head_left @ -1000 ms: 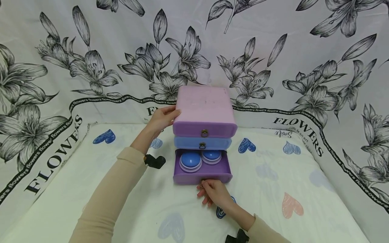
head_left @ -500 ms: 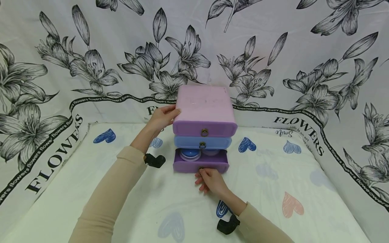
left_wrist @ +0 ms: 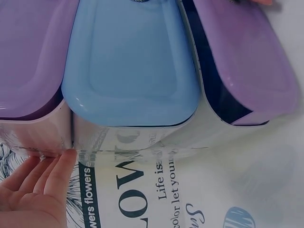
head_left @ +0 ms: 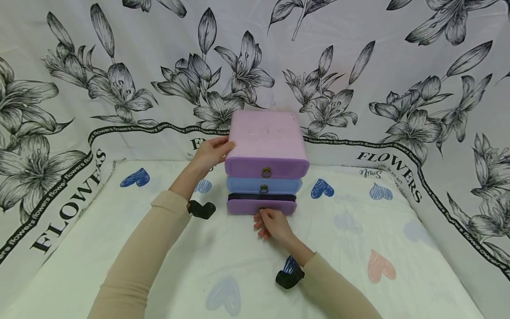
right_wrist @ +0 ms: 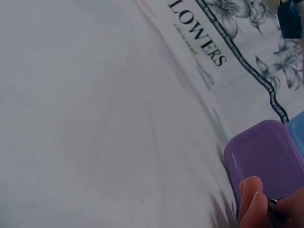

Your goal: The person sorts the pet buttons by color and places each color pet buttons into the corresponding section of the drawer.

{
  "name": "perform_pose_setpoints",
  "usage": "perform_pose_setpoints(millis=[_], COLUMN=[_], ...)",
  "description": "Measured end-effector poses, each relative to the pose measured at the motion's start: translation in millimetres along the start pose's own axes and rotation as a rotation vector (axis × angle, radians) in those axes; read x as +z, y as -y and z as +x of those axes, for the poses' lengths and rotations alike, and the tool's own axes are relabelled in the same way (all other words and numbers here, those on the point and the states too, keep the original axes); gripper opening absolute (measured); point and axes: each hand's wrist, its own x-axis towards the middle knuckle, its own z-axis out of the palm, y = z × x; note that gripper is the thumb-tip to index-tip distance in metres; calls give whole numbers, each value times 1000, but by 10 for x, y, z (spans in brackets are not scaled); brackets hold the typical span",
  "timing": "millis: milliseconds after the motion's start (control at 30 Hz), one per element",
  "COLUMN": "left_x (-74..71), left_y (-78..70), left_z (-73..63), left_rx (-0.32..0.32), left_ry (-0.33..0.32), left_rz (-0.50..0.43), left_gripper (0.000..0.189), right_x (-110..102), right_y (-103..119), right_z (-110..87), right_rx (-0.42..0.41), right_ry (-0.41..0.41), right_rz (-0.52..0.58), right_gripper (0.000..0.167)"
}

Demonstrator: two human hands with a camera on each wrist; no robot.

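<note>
A small chest of drawers [head_left: 267, 133] with a pink top stands at the back middle in the head view. Its purple top drawer [head_left: 243, 168] and blue middle drawer [head_left: 239, 185] sit pushed in. The purple bottom drawer [head_left: 241, 206] juts out a little, a dark gap above its front; its inside is hidden. With thumb and fingers my right hand [head_left: 276, 225] pinches that drawer's ring pull [right_wrist: 272, 205]. My left hand [head_left: 211, 155] rests against the chest's upper left side, fingers straight along the wall in the left wrist view and thumb at the top edge.
White cloth with printed hearts [head_left: 179, 266] lies under the chest. Behind it hangs a flower-printed curtain [head_left: 334, 26] with a black lettered band. Black wrist straps with mounts [head_left: 202, 210] sit on both forearms.
The bottom drawer has slid back from well out to nearly in, with my right hand following on its ring pull. Two blue-topped round containers inside have gone from sight. My left hand stays put.
</note>
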Motion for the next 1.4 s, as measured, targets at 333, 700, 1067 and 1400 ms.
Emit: perform_pose_setpoints(millis=[333,700,1067,1400], left_x=[-5,-9,-25,-17], left_y=[-1,-12,-28,6], left_z=[-2,11,0,9], left_rx=[-26,-16,-25,-14], left_ry=[-5,-9,-7,-12], left_rz=[-13,7,25,15], left_gripper=[60,60,61,60], right_x=[10,11,-10,-54], right_y=[20,-7,4,-7], right_z=[130,216,288,278], right_rx=[11,14,21,78], right_ry=[-47,-59,-37,39], right_rz=[15,0,12,-7], right_gripper=[36,37,38,43])
